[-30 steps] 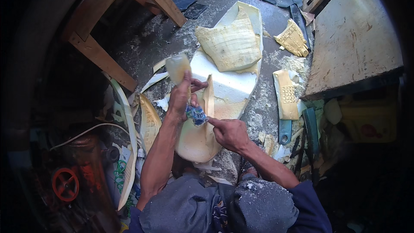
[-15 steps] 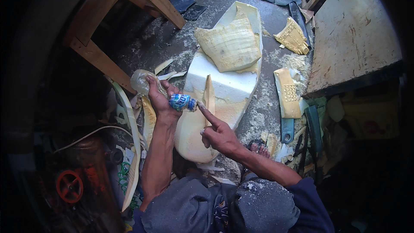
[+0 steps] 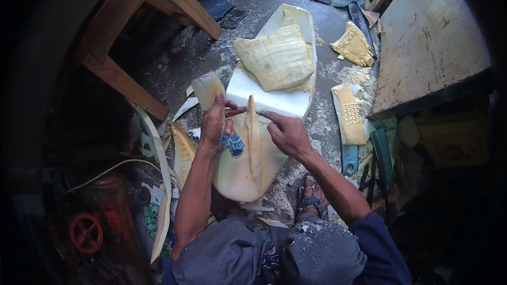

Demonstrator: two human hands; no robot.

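My left hand point(image 3: 214, 124) is wrapped round a cloudy plastic bottle point(image 3: 208, 88) with a crumpled blue label. The bottle is tilted, its wide base up and its labelled end low over the pale foam seat-shaped block point(image 3: 235, 182). A ridged, tapering strip of yellowish foam point(image 3: 254, 148) lies lengthwise on the block. My right hand point(image 3: 290, 134) holds nothing; its index finger is stretched toward the strip's upper end, at or very near its right edge, and the other fingers are curled. A torn yellowish foam sheet point(image 3: 277, 58) rests on the block's far part.
To the right lie a foam piece with a square grid point(image 3: 350, 113), a blue-handled tool point(image 3: 349, 159) and a moulded foam scrap point(image 3: 356, 45). A wooden frame point(image 3: 124, 82) stands left, a worn board point(image 3: 430, 47) right. Foam crumbs cover the floor.
My right index finger has left the bottle's mouth and moved up to the foam strip. The bottle has swung more upright, its base up and its labelled end lower.
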